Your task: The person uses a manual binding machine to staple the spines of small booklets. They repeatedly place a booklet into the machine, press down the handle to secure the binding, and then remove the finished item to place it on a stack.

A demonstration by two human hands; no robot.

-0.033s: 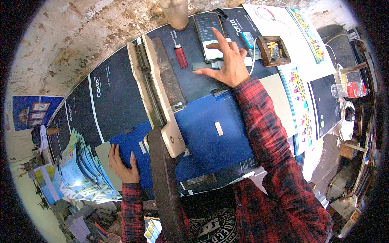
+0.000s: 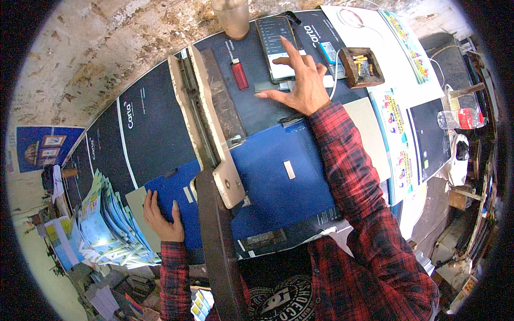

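My left hand (image 2: pixel 163 216) lies with fingers stretched on the left edge of a blue board (image 2: pixel 187 187), where it meets a grey board (image 2: pixel 138 206). Over a lit smartphone (image 2: pixel 276 40) at the back, my right hand (image 2: pixel 305 85) is spread, its index finger extended over the screen and its thumb out to the left. Whether a fingertip touches the glass, I cannot tell. Between my hands stands a lever paper cutter with a cream bar (image 2: pixel 214 128) and a long dark arm (image 2: pixel 217 230). Another blue section (image 2: pixel 267 198) lies right of the bar.
Stacked printed sheets (image 2: pixel 107 224) fan out at the left. A red lighter (image 2: pixel 239 74), a plastic cup (image 2: pixel 232 18) and a wooden ashtray (image 2: pixel 364 79) with cigarette butts stand at the back. Printed booklets (image 2: pixel 393 144) and a plastic bottle (image 2: pixel 458 119) are at the right.
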